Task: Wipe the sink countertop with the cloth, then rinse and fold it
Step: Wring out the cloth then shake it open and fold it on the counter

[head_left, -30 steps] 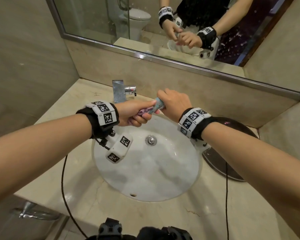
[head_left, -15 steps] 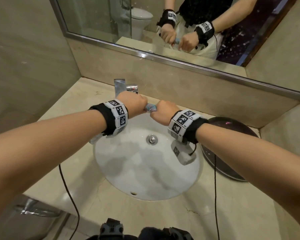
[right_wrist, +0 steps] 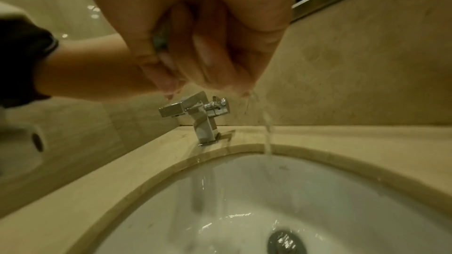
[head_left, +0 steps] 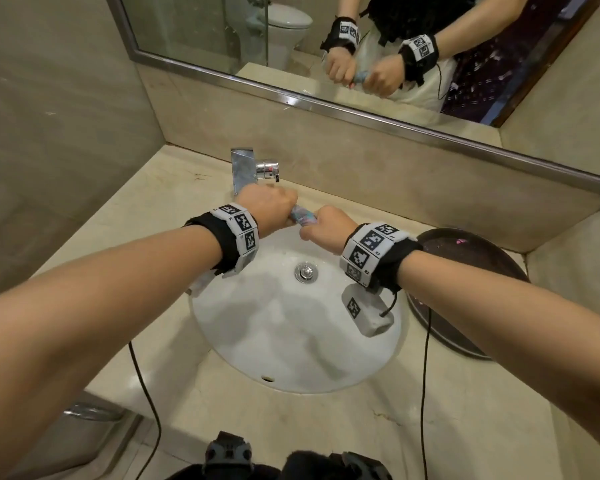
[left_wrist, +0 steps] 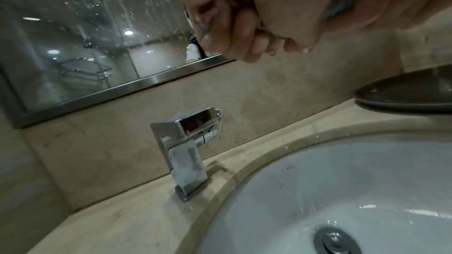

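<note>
At frame centre, we grip a twisted cloth (head_left: 302,216) between left hand (head_left: 268,206) and right hand (head_left: 327,229), fingers (right_wrist: 208,53) of both curled tightly around it, above the rear of the white sink basin (head_left: 291,341). Water (right_wrist: 267,132) streams from it, right of the chrome faucet (head_left: 248,169).
</note>
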Demonstrator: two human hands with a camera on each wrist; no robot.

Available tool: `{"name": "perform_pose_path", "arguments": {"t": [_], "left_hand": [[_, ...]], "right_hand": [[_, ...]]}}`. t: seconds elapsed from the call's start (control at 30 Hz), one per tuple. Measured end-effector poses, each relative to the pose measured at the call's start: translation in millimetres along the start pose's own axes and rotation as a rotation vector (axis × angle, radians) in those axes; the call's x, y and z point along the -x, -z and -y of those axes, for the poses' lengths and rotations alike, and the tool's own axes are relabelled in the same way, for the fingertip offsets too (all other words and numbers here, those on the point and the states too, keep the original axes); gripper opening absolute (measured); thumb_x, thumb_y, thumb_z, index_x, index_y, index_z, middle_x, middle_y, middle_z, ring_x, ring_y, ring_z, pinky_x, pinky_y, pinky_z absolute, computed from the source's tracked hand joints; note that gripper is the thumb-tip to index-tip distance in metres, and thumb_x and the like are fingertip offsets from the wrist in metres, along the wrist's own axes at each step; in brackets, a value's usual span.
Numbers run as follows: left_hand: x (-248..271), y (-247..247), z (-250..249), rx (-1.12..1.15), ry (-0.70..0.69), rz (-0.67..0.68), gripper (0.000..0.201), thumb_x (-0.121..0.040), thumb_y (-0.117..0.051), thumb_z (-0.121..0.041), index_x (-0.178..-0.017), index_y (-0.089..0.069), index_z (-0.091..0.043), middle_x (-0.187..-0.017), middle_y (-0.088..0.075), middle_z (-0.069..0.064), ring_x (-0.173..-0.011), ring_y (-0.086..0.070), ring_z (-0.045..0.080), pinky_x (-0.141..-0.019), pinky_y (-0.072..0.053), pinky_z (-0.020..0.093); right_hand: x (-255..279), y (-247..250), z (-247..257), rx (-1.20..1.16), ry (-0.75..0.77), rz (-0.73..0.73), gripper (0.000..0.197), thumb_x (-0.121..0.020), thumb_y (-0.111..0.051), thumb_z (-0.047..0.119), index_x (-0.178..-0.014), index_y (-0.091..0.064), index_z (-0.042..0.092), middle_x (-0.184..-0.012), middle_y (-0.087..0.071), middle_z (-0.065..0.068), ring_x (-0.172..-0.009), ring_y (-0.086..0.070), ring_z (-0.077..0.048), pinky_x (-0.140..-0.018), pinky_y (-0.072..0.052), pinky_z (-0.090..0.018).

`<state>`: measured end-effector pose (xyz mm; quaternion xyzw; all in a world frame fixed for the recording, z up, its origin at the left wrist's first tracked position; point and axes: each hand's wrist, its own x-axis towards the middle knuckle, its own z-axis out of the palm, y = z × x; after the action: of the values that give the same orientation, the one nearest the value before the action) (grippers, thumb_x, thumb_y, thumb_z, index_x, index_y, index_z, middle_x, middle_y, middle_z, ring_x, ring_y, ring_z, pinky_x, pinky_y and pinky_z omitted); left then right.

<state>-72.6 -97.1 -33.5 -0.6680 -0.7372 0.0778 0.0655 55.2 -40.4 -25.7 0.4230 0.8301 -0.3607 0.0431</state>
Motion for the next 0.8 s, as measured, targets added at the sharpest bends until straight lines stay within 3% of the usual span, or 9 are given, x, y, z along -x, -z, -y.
{"name": "perform_pose_path", "arguments": {"t": [0.13, 0.27, 0.37, 0.47, 0.5, 0.57, 0.67, 0.73, 0.8], "left_hand": [[4, 1, 3, 0.179, 0.151, -0.044, 0.039, -0.086, -0.054, -0.042, -0.109, -0.052, -0.011, -0.117, -0.058, 0.01, -0.1, -0.06, 0.029, -0.068, -0.038, 0.031], [10, 0, 4, 0.377, 0.227, -0.058, 0.048, -0.078, -0.062, -0.052, -0.108, -0.052, -0.015, -0.114, -0.06, 0.004, -0.101, -0.059, 0.026, -0.07, -0.039, 0.03], [19, 0, 4, 0.456, 0.289, -0.028, 0.052, -0.074, -0.068, -0.051, -0.109, -0.051, -0.016, -0.108, -0.064, 0.004, -0.095, -0.061, 0.026, -0.07, -0.044, 0.03], [31, 2, 4, 0.416, 0.331, -0.016, 0.055, -0.075, -0.068, -0.05, -0.114, -0.047, -0.016, -0.107, -0.065, 0.008, -0.094, -0.062, 0.03, -0.065, -0.041, 0.03], [37, 3, 4, 0.4, 0.342, -0.006, 0.056, -0.076, -0.067, -0.049, -0.115, -0.046, -0.015, -0.107, -0.065, 0.009, -0.094, -0.062, 0.031, -0.064, -0.04, 0.031], [48, 3, 8, 0.404, 0.367, 0.003, 0.055, -0.076, -0.068, -0.047, -0.112, -0.045, -0.014, -0.107, -0.066, 0.01, -0.092, -0.063, 0.031, -0.063, -0.039, 0.031], [70, 2, 17, 0.491, 0.418, 0.012, 0.052, -0.075, -0.072, -0.04, -0.108, -0.043, -0.013, -0.106, -0.065, 0.006, -0.084, -0.059, 0.026, -0.064, -0.04, 0.032], [84, 0, 23, 0.542, 0.454, 0.019, 0.05, -0.075, -0.073, -0.035, -0.109, -0.043, -0.013, -0.105, -0.063, 0.005, -0.079, -0.05, 0.021, -0.065, -0.037, 0.031], [96, -3, 30, 0.574, 0.482, 0.013, 0.048, -0.075, -0.073, -0.033, -0.107, -0.043, -0.013, -0.103, -0.062, 0.008, -0.078, -0.048, 0.02, -0.064, -0.034, 0.03]], "right_hand": [[-6, 4, -4, 0.244, 0.063, -0.083, 0.013, -0.084, -0.055, 0.024, -0.082, -0.06, 0.011, -0.078, -0.055, -0.008, -0.075, -0.052, -0.027, -0.06, -0.036, -0.026], [-11, 5, -12, 0.265, 0.1, -0.131, 0.026, -0.083, -0.062, 0.033, -0.1, -0.063, 0.013, -0.091, -0.064, -0.007, -0.089, -0.061, -0.027, -0.068, -0.039, -0.025], [-17, -2, -12, 0.283, 0.154, -0.076, 0.042, -0.079, -0.069, 0.037, -0.111, -0.056, 0.012, -0.104, -0.065, -0.009, -0.096, -0.061, -0.027, -0.075, -0.045, -0.028], [-18, -8, -6, 0.089, 0.285, 0.039, 0.061, -0.073, -0.076, 0.031, -0.124, -0.05, 0.011, -0.118, -0.061, -0.01, -0.107, -0.058, -0.028, -0.095, -0.049, -0.039], [-18, -8, -4, -0.034, 0.319, 0.065, 0.062, -0.074, -0.076, 0.024, -0.128, -0.048, 0.01, -0.122, -0.059, -0.009, -0.11, -0.057, -0.026, -0.096, -0.049, -0.034], [-15, -7, 2, -0.203, 0.362, 0.082, 0.052, -0.082, -0.066, 0.01, -0.131, -0.048, 0.009, -0.12, -0.054, -0.005, -0.108, -0.052, -0.016, -0.083, -0.049, -0.013], [-15, -11, 13, -0.249, 0.441, 0.078, 0.037, -0.088, -0.052, 0.002, -0.124, -0.056, 0.006, -0.121, -0.056, -0.01, -0.104, -0.05, -0.013, -0.074, -0.046, -0.01], [-12, -20, 27, -0.274, 0.486, 0.082, 0.031, -0.09, -0.052, 0.003, -0.12, -0.059, 0.002, -0.113, -0.059, -0.009, -0.095, -0.054, -0.011, -0.064, -0.045, -0.002], [-10, -31, 42, -0.259, 0.53, 0.06, 0.027, -0.091, -0.055, 0.011, -0.114, -0.062, 0.0, -0.103, -0.063, -0.007, -0.083, -0.056, -0.007, -0.063, -0.044, -0.001]]}}
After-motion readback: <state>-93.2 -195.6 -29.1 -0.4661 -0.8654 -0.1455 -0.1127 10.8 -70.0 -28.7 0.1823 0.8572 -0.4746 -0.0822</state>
